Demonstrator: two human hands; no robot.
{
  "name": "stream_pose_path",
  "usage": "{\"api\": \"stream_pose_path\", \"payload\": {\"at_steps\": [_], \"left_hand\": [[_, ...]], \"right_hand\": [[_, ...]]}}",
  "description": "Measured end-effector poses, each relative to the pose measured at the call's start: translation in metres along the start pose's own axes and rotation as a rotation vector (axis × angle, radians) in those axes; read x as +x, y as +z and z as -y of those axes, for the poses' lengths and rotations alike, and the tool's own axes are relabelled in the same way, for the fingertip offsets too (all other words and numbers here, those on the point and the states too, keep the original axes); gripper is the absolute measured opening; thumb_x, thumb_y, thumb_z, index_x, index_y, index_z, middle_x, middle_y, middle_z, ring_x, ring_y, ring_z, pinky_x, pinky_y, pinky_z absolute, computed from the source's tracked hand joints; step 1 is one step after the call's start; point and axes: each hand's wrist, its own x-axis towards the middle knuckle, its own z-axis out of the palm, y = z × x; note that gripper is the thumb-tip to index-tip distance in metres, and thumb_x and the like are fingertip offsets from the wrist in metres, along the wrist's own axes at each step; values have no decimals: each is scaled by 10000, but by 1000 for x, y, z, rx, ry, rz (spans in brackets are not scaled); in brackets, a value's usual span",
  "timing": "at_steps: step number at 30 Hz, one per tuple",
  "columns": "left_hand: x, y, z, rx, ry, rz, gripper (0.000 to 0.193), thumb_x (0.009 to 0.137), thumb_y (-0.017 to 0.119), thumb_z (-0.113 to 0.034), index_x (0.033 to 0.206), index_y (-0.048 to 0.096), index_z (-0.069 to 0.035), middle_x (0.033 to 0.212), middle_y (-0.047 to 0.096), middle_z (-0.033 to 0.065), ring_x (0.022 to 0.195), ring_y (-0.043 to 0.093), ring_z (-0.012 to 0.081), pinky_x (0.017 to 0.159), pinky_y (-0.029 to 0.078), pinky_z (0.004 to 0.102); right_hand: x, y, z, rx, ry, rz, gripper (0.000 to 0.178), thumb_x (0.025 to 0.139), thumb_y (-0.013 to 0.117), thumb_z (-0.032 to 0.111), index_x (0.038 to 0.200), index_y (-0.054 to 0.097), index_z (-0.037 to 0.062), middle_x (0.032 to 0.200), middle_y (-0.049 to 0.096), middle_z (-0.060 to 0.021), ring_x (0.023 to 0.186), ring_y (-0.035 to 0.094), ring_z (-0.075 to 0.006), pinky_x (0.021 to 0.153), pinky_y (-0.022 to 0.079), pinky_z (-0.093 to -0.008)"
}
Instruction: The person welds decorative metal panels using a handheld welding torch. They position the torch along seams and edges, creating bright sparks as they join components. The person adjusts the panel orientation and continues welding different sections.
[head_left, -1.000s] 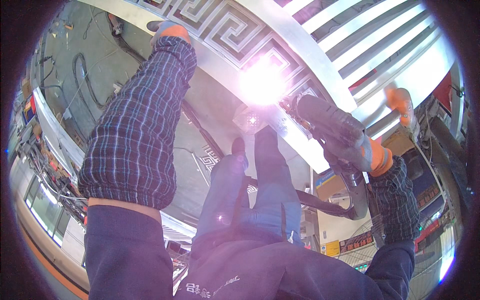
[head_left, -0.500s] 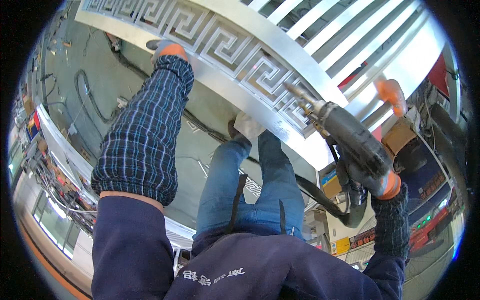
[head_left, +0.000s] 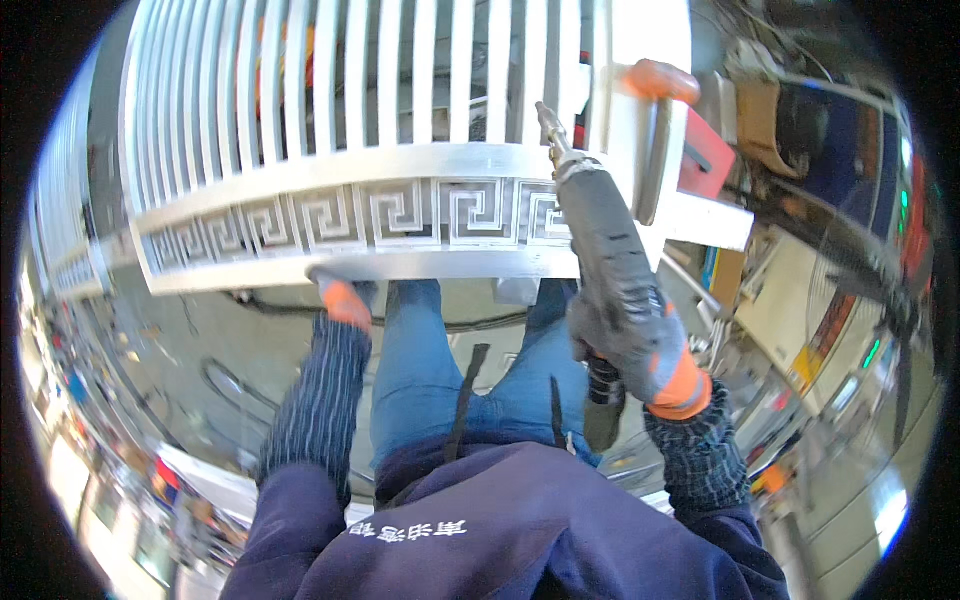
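Note:
A white and silver metal panel, with upright slats and a band of square-spiral openwork, lies across the view in front of me. At its near edge, left of the middle, my left hand in a grey and orange glove is closed on the rim; some of its fingers are hidden. My right hand, gloved alike, wraps around a black pistol-grip tool with a narrow metal nozzle. The nozzle points away over the slats near the panel's right end; whether it touches cannot be told. A mallet with an orange-brown head rests at that end.
A second slatted panel stands at the far left. To the right are a red object, a cardboard box and a light cabinet. Dark hoses run over the floor beneath the panel.
The view has swung, so the panel now lies nearly level across it. The tool's nozzle now points more straight away from me. Both hands keep their holds.

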Motion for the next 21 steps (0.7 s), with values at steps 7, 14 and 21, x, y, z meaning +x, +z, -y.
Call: {"api": "stream_pose_path", "payload": {"at_steps": [7,14,21], "left_hand": [[-254,162,52,1317,-5,698,941,896,798,-314,1595,236,-30,1479,500,161,1286,540,243,1066,459,416],[-242,200,54,1676,170,768,472,900,761,-76,1332,596,19,1177,726,139,1055,691,212,906,543,350],[-202,257,-25,2097,-9,888,437,887,778,-136,1262,617,19,1122,739,120,1017,686,160,898,546,339]], "right_hand": [[40,87,-34,220,-379,-429,633,928,780,326,1374,487,-14,1140,637,-114,997,605,-176,871,528,-349],[71,126,-55,363,-623,-782,582,955,750,332,1353,470,13,1046,648,-84,865,634,-150,707,550,-314],[88,154,-62,635,-546,-802,634,925,721,135,1435,375,-12,1158,618,-150,1034,597,-212,897,514,-362]]}}
